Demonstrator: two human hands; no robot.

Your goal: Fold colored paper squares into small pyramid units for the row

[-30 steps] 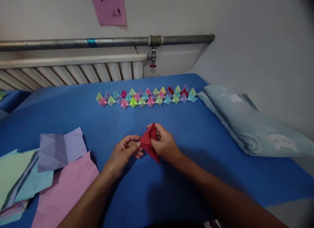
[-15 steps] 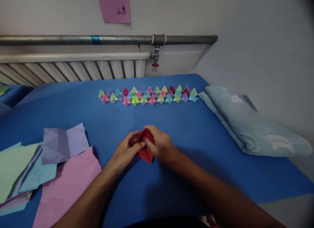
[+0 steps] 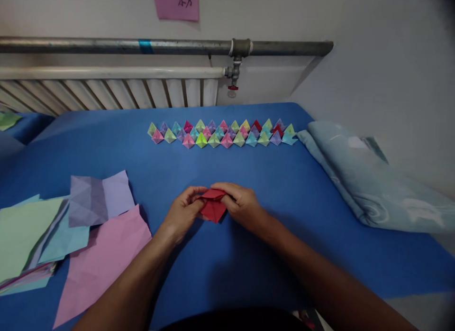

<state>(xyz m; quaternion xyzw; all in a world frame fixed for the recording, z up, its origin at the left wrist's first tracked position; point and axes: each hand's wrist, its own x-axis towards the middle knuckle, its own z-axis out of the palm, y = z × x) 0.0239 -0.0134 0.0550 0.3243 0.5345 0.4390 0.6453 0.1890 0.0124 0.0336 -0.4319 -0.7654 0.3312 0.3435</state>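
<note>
A small red folded paper (image 3: 213, 209), pointed at the bottom, is held just above the blue surface in the middle of the head view. My left hand (image 3: 185, 210) pinches its left side, thumb in front and fingers behind. On the other side, my right hand (image 3: 241, 203) grips the right corner, with its index finger lying along the top edge. The paper's upper part shows an open fold. Farther back, several folded paper pieces (image 3: 226, 140) in many colours stand in close rows.
The blue surface (image 3: 170, 172) spreads under everything. At the left lie a creased purple sheet (image 3: 87, 198), a pink sheet (image 3: 106, 260) and a pile topped with pale green paper (image 3: 26, 231). A folded light-blue blanket (image 3: 369, 179) rests at the right; a radiator (image 3: 117, 91) and pipe (image 3: 284, 48) line the wall.
Both thumbs have moved apart from the paper's middle out to its sides. The red paper now looks wider, with its upper fold spread. The camera view has shifted slightly.
</note>
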